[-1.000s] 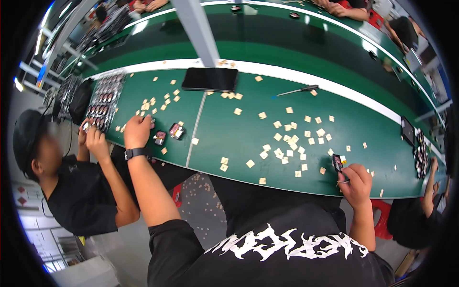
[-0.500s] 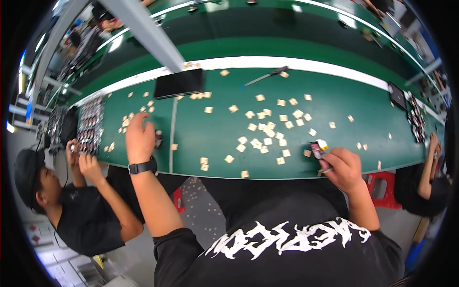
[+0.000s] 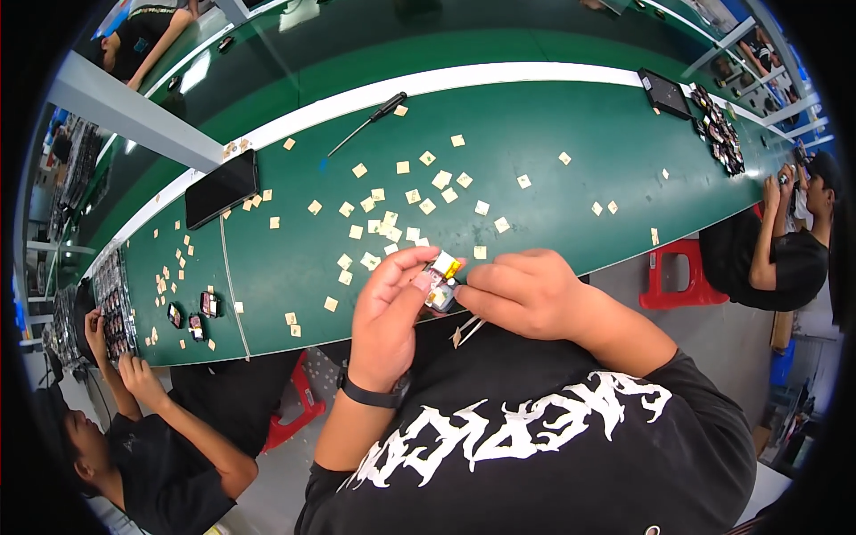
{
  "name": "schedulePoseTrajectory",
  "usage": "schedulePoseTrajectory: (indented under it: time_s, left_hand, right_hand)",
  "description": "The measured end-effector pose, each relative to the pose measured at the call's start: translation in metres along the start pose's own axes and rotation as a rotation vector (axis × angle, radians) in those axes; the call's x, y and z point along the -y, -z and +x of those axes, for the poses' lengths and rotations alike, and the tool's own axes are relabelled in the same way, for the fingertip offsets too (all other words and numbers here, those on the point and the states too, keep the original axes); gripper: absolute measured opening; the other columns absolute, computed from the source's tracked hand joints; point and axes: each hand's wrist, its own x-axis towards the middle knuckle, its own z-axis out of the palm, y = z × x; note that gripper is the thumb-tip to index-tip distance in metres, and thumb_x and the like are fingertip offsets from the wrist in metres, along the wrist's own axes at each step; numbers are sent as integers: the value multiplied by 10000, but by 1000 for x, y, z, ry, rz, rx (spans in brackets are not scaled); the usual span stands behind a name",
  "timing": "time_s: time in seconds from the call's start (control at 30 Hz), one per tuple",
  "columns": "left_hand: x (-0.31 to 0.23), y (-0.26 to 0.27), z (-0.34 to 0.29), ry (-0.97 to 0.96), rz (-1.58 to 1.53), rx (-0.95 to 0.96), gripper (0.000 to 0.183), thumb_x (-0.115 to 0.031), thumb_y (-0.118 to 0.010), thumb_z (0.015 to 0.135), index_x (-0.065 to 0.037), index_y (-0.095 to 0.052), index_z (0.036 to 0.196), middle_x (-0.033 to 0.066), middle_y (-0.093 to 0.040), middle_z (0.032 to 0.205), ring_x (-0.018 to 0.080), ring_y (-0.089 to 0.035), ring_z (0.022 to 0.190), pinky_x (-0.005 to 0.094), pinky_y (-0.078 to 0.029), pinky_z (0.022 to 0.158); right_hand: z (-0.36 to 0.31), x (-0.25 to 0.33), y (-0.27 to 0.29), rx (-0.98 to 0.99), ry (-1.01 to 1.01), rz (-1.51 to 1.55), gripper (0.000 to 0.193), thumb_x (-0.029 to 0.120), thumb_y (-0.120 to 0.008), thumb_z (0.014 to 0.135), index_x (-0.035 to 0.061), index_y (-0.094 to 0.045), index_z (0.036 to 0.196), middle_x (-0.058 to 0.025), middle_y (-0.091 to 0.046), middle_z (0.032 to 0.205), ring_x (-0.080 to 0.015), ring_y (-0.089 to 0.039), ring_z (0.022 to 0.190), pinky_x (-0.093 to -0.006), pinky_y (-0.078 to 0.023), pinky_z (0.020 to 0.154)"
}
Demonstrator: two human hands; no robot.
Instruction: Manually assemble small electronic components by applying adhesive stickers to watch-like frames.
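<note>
My left hand (image 3: 390, 312) grips a small open electronic device (image 3: 437, 290) between thumb and fingers, just over the table's near edge. The device has a dark rim, a white part and a piece of yellow tape. Close against its right side is my right hand (image 3: 526, 292), its fingers closed round a pair of tweezers (image 3: 473, 328). The tweezers' thin prongs stick out below the hand, towards my shirt, with a small beige square (image 3: 457, 338) at their tips. My right fingertips touch or nearly touch the device; which, I cannot tell.
Many beige squares (image 3: 390, 218) lie scattered over the green table (image 3: 571, 201). A screwdriver (image 3: 370, 121) and a black tray (image 3: 222, 189) lie at the back. Three small devices (image 3: 196, 327) sit left. Co-workers sit on both sides; a red stool (image 3: 678, 276) stands right.
My left hand has come from the table's left part to the middle and now holds the device. My right hand has moved left beside it. The view has turned to the right.
</note>
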Motion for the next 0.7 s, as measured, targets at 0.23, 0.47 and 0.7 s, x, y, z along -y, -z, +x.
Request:
schedulePoseTrajectory:
  time_s: [0.23,0.47,0.7]
  left_hand:
    - [-7,7,-3,75,171,14,332,55,-621,931,41,-578,1260,94,-687,1035,115,-663,894,244,-559,715]
    - [5,14,2,-30,163,-88,283,65,-626,936,75,-577,1215,128,-674,1057,147,-682,938,276,-599,814]
    - [14,12,5,-124,256,-247,215,76,-616,936,70,-584,1149,128,-672,1048,153,-696,917,264,-597,785]
  right_hand:
    - [-5,-16,5,33,-78,25,255,146,-723,772,133,-696,1025,-5,-597,891,-163,-617,703,-308,-515,561]
    - [-1,5,7,84,-555,202,203,258,-777,840,71,-709,882,-69,-615,770,-268,-632,671,-389,-505,565]
    - [3,14,-4,239,-750,26,500,466,-758,840,61,-607,589,-86,-553,590,-281,-605,574,-399,-470,499]
